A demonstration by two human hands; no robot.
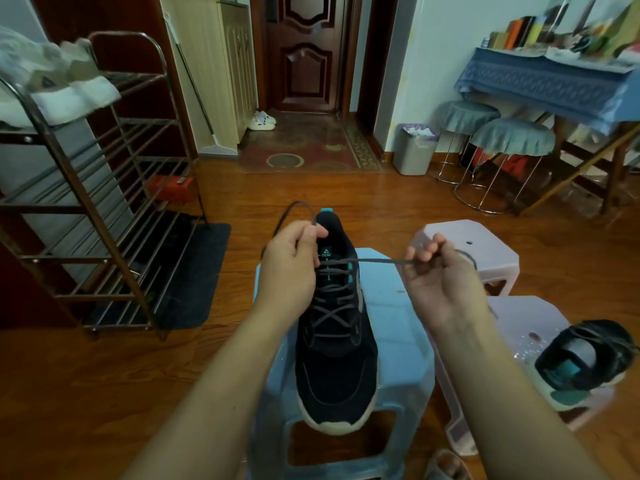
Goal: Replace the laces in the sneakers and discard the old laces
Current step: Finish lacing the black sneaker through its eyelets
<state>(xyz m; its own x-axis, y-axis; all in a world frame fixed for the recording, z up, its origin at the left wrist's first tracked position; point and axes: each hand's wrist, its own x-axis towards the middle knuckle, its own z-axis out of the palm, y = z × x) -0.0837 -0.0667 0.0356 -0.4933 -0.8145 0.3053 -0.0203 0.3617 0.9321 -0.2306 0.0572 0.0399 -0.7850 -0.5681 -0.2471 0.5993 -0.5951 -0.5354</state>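
A black sneaker [334,355] with a pale sole stands on a blue plastic stool [405,344], toe towards me. A dark grey lace [374,260] is threaded criss-cross through its eyelets. My left hand [291,268] pinches one lace end beside the tongue, and the lace loops up above the hand. My right hand [438,282] grips the other end, pulled taut out to the right of the shoe. The second sneaker [585,355] lies on its side on a pink stool [519,327] at the right.
Another pink stool [485,244] stands behind my right hand. A metal shoe rack [104,209] fills the left side. A grey waste bin [414,150] stands by the far wall, next to two round covered stools [512,140] and a blue-clothed table [554,81].
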